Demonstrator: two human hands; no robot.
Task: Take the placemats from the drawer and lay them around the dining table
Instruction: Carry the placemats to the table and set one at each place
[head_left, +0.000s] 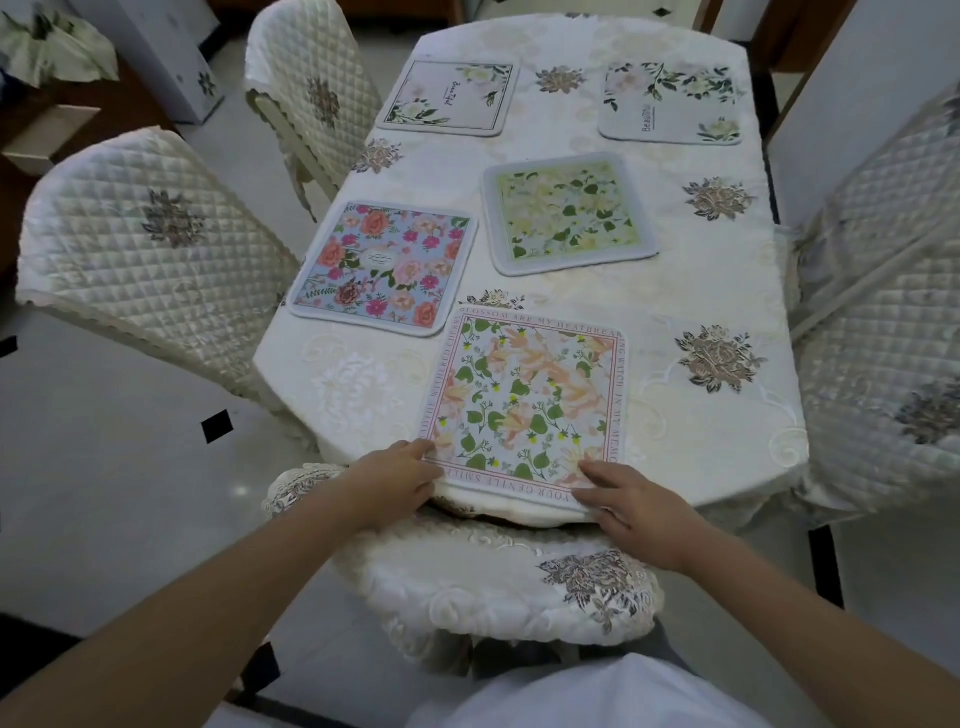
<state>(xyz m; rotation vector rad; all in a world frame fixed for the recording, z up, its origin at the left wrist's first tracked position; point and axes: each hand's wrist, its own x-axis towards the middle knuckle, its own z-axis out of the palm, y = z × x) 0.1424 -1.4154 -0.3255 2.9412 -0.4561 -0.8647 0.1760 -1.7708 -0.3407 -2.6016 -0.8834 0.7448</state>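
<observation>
A pink-bordered floral placemat (524, 395) with lettering round its rim lies flat at the near end of the dining table (696, 291). My left hand (392, 480) holds its near left corner, fingers on top and thumb at the edge. My right hand (631, 501) holds the near right corner the same way. Four more mats lie further off: a blue one with pink roses (384, 265) at the left, a green-yellow one (569, 213) in the middle, and two pale white-flower mats at the far left (449, 96) and far right (672, 101).
Quilted cream chairs stand along the left (140, 249) and right (883, 322) sides. Another covered chair (498, 582) is tucked in right below my hands. The tablecloth's right side (722, 358) shows only embroidered flowers. Tiled floor lies to the left.
</observation>
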